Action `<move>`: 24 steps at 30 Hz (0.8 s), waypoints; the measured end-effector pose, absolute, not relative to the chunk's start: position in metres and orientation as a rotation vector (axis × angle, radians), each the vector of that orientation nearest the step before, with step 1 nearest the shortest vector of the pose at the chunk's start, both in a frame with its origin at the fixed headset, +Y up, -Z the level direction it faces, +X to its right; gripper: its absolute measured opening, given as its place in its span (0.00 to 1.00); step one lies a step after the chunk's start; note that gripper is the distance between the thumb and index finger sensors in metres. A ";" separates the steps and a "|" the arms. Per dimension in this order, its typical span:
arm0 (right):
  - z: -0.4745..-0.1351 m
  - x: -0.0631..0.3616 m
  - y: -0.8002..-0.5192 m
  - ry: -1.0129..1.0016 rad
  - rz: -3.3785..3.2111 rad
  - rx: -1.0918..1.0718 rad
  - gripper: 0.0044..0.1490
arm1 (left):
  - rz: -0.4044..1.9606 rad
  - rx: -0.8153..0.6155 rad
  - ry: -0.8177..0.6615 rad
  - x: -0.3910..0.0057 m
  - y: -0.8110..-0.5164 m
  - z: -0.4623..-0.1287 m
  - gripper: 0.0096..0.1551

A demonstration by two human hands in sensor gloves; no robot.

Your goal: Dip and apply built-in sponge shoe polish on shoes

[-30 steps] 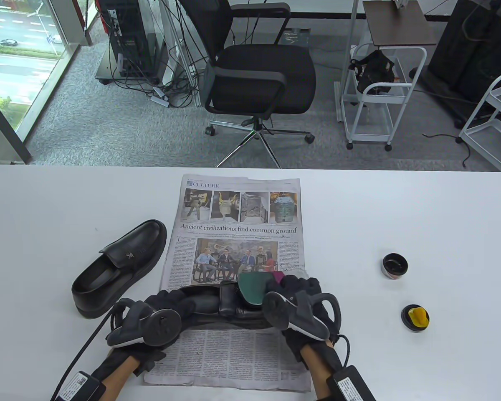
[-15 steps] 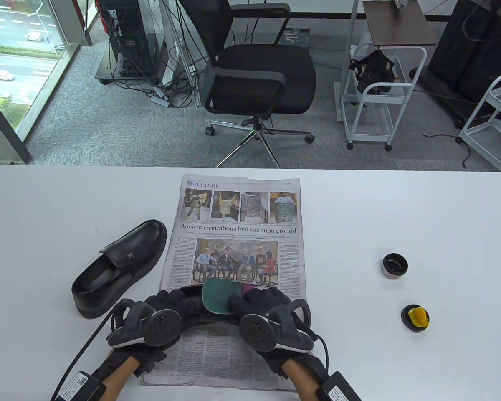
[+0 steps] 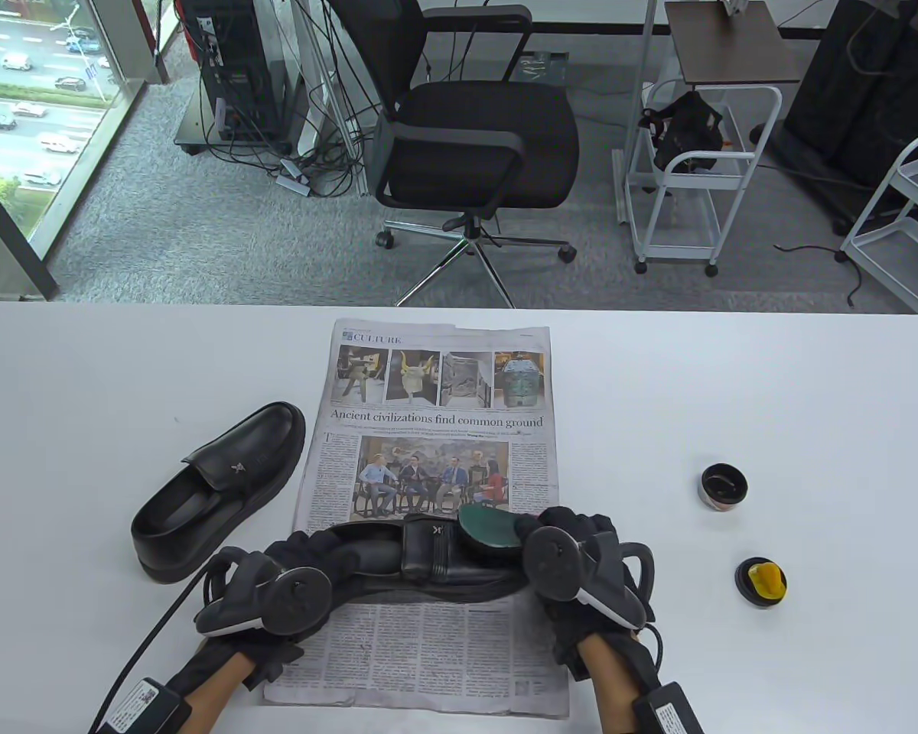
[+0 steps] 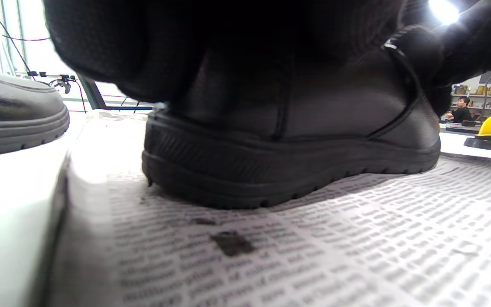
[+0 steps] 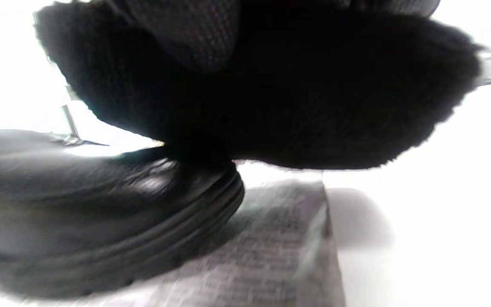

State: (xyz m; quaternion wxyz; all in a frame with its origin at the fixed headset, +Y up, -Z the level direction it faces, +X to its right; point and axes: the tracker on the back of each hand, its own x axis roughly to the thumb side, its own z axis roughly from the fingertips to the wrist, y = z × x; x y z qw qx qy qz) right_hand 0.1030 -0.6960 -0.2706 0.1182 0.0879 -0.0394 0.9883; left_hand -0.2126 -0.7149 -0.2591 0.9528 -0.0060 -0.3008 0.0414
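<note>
— Right hand [image 3: 574, 569]?
— Gripping a green-faced polishing pad [image 3: 488, 527], pressed to the toe end of the shoe on the newspaper [image 3: 413, 556].

— Left hand [image 3: 294, 569]?
— Clasping that shoe's heel end, steadying it.

— Long axis?
— Running across, heel left, toe right; right hand nearer the toe.

— Polish?
— Open polish tin [image 3: 724, 487] well right of the shoe; yellow sponge lid [image 3: 762, 582] nearby. Second shoe [image 3: 218, 489] just left.
</note>
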 end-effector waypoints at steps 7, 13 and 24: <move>-0.264 0.068 -0.693 -0.317 2.734 0.296 0.27 | 0.085 -0.021 -0.606 -0.212 -0.715 -0.259 0.23; -0.253 0.031 -0.691 -0.301 2.728 0.743 0.28 | 0.085 -0.025 -0.605 -0.212 -0.716 -0.259 0.24; -0.269 0.064 -0.704 -0.202 2.943 0.512 0.27 | 0.080 -0.029 -0.604 -0.211 -0.717 -0.259 0.24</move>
